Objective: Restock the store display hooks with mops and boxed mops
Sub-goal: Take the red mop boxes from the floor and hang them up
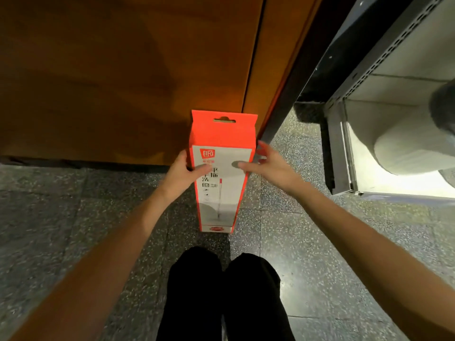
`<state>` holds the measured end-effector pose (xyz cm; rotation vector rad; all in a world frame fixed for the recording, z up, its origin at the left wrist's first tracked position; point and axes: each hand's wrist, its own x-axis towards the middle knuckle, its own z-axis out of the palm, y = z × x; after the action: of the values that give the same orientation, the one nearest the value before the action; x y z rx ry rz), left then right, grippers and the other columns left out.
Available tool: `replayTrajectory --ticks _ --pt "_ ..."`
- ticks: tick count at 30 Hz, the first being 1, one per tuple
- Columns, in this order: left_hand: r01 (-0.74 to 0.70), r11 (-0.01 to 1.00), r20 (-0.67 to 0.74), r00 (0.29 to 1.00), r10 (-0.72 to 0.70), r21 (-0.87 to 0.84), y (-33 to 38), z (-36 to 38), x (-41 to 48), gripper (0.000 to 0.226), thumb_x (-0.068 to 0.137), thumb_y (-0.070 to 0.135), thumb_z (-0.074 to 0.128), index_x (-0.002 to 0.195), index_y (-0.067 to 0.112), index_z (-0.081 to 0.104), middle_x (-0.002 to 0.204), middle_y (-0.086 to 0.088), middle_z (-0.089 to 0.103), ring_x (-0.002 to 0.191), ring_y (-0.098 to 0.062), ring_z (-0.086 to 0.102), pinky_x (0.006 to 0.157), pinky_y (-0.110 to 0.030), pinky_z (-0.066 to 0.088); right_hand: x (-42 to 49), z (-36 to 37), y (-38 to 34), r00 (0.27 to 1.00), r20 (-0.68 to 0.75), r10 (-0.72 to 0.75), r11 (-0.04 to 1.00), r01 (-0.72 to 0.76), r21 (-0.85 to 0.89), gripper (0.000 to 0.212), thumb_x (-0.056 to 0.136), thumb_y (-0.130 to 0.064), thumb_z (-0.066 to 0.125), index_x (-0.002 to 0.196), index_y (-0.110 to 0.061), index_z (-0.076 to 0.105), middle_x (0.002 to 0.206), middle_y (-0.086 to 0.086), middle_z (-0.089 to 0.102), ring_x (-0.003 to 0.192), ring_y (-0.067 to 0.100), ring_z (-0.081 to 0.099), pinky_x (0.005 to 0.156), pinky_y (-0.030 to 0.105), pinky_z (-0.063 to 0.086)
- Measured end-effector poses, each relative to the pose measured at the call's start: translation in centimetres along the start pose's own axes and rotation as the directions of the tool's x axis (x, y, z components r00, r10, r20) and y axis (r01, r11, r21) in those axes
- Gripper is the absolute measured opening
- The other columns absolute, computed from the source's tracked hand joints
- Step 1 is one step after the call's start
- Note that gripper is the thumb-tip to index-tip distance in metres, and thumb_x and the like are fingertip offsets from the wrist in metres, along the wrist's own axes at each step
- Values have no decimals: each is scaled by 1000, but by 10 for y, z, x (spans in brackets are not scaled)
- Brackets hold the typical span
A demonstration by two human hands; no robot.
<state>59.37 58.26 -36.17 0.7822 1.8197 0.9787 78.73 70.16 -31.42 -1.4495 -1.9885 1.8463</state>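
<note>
Here's the boxed mop [221,193], tall, orange and white, standing upright on the terrazzo floor [73,205] with both hands on its upper half. The left hand [183,172] grips the left edge: the thumb presses across the printed front and the fingers wrap out of sight behind the side. Opposite it, at the same height, the right hand [268,168] lays its thumb on the front face while its fingers spread past the right edge. That hand is blurred, so I cannot tell whether it clamps the box or only touches it.

Above the two hands the orange top flap rises, its hang slot [224,120] free. Below the grip the box narrows down to its foot on the floor, just ahead of the person's black trouser legs [221,291]. Behind the box, beyond the hands, stands a brown wooden panel [110,82]. Well off to the right of the right hand runs a perforated metal shelf upright [384,57].
</note>
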Motion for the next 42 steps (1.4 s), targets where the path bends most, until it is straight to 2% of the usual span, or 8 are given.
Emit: replayTrajectory --ticks 8,13,16,20,24,28,35,42 --pt "-53 999 6 999 53 4 -35 6 25 57 78 14 74 129 7 49 107 11 66 94 8 63 75 -11 51 34 9 23 994 38 -104 993 102 57 72 71 -28 83 133 -16 47 120 -3 65 105 9 64 78 25 58" --pt "-30 997 -42 999 33 65 12 -1 -13 68 70 24 81 129 14 48 105 16 64 92 9 59 72 -11 46 -12 -5 -15 987 53 -154 988 153 17 59 77 -26 78 129 -18 50 113 -11 66 95 -5 64 73 17 53" --pt "-62 993 -45 997 66 99 73 -17 -51 68 70 30 80 129 17 48 110 11 65 94 3 60 71 -10 43 -60 -22 -65 983 35 -182 982 180 49 51 81 -24 74 124 -23 49 108 -11 66 85 -8 64 75 27 55" --pt "-104 990 -49 993 109 98 181 -43 -110 69 70 28 81 129 15 47 110 10 64 92 5 60 75 -14 48 -140 -60 -156 974 -4 -228 972 227 61 47 82 -19 73 122 -19 50 103 -14 64 84 -14 61 66 9 49" --pt "-152 985 -17 988 154 86 298 -64 -176 73 67 30 82 130 18 48 113 9 66 100 -4 63 85 -29 52 -231 -105 -248 962 -65 -266 963 268 24 48 77 -31 77 119 -32 54 108 -15 67 99 2 62 79 21 52" --pt "-232 968 27 973 230 95 418 -59 -234 67 68 28 82 126 20 49 106 14 65 89 5 60 74 -22 51 -330 -162 -322 940 -154 -306 950 311 14 48 77 -32 77 119 -29 55 110 -14 68 103 1 62 86 21 50" --pt "-486 872 191 863 467 65 580 24 -305 31 73 31 79 93 41 56 94 14 68 79 0 67 69 -25 56 -474 -281 -357 804 -439 -400 906 418 -60 37 72 -36 73 105 -28 61 95 -20 70 86 -7 66 74 14 49" --pt "-612 791 333 747 575 9 695 197 -387 27 69 38 79 92 29 67 94 8 71 80 -2 67 68 -21 53 -634 -424 -297 584 -659 -475 871 417 -258 36 82 -32 70 115 -21 62 109 -11 69 103 7 64 91 26 52"
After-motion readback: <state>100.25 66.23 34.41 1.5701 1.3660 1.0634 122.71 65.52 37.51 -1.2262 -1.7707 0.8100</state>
